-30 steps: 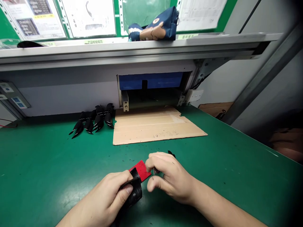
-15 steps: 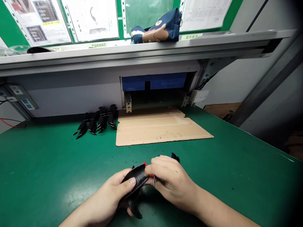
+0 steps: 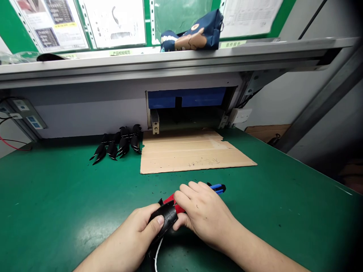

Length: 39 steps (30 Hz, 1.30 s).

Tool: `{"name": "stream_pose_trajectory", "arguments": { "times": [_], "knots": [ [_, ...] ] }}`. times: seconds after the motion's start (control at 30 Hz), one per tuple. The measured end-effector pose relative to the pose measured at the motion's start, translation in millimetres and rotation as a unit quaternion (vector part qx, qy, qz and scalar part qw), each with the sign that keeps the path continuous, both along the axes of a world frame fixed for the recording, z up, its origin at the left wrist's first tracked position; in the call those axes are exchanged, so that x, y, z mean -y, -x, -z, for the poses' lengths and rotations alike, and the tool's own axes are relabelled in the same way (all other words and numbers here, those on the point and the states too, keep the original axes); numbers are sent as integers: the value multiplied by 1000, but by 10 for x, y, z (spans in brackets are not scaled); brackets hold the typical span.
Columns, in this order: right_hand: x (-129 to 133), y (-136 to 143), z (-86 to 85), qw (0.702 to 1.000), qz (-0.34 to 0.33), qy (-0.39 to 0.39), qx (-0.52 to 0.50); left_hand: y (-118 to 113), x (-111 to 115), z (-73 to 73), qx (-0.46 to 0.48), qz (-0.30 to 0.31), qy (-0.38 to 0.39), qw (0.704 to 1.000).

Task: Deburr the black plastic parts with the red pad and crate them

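Above the green surface, the left hand, pinching a curved black plastic shell, should brace it while the right hand grasps what seems a narrow red strip.

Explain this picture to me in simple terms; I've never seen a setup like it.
There is no machine here, just a person's two bare hands. The view comes from a camera worn on the head, looking forward and down.

The left hand holds a black curved part. The right hand is curled beside it, over something red; its fingers hide how firm that grip is. A blue-and-black object shows just beyond.

On the green table lie a cardboard sheet and, beside it, a group of glossy black pieces.
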State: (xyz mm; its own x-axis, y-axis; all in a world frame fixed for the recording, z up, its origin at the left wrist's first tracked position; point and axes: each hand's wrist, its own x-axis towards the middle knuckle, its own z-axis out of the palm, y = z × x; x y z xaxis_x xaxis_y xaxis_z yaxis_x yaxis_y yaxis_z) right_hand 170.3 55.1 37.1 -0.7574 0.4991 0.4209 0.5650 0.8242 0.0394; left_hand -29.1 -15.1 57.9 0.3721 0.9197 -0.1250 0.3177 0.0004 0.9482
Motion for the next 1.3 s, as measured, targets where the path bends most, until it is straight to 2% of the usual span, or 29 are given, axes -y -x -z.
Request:
{"name": "stream_pose_trajectory", "arguments": {
  "times": [0.27, 0.53, 0.8, 0.87, 0.97, 1.03, 1.1, 1.2, 1.3],
  "knots": [
    [7, 0, 69, 999, -17, -3, 32, -6, 32, -65, -125, -18, -51, 991],
    [32, 23, 8, 999, 30, -30, 1, 38, 6, -27, -18, 15, 5, 1000],
    [46, 36, 63, 998, 27, -8, 61, 5, 14, -62, -54, 4, -28, 998],
    [29, 25, 84, 997, 10, 23, 67, -10, 19, -79, -92, -1, -43, 995],
    [-30, -32, 80, 988, -76, 130, 43, -24, 25, -77, -160, 3, -62, 985],
    [-78, -89, 40, 970, -129, 208, -1, -27, 31, -58, -194, 6, -78, 978],
    [-110, -138, -21, 957, -136, 248, -70, -27, 39, -34, -209, 1, -92, 974],
    [-105, -161, -97, 954, -126, 217, -166, -30, 55, 1, -208, -15, -110, 972],
    [-55, -131, -104, 959, -163, 158, -168, -47, 48, 37, -199, -18, -119, 973]
  ]
}}
